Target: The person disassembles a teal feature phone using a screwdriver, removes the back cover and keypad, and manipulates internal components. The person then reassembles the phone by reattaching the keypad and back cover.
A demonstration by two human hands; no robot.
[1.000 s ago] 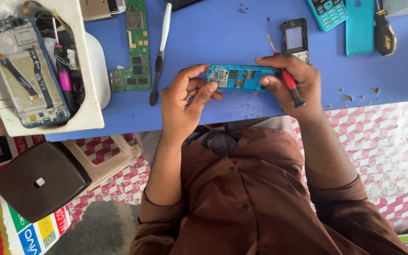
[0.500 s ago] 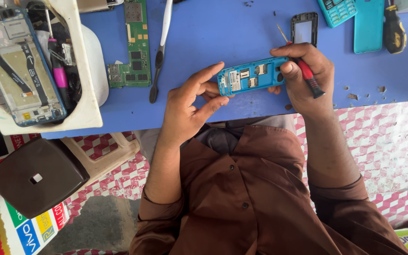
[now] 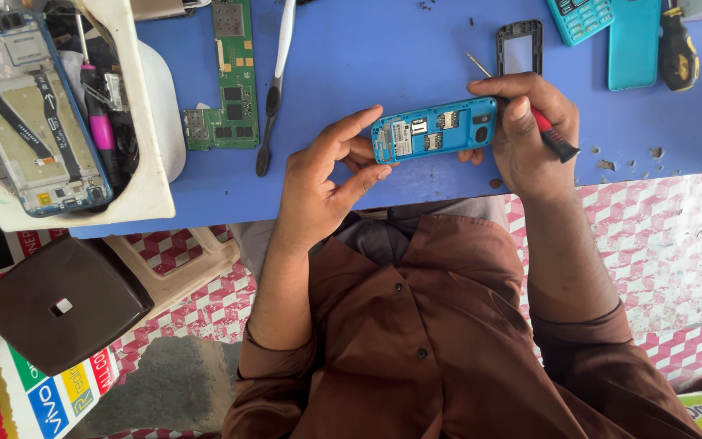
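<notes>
Bright even daylight — sharp, soft shadows

Between the fingertips of the left hand (image 3: 322, 175) and right hand (image 3: 526, 130) sits a bright blue plastic phone body (image 3: 435, 130) with silvery slots. A red-and-black handled screwdriver (image 3: 552, 138) lies under the right fingers. Beyond the fingers spreads the plain blue tabletop (image 3: 367, 57), bearing a green circuit board (image 3: 229, 77) and a teal phone cover (image 3: 634, 42).

Left hand (image 3: 322, 175) with fingers curled, right hand (image 3: 522, 130) clenched, both forearms raised.
</notes>
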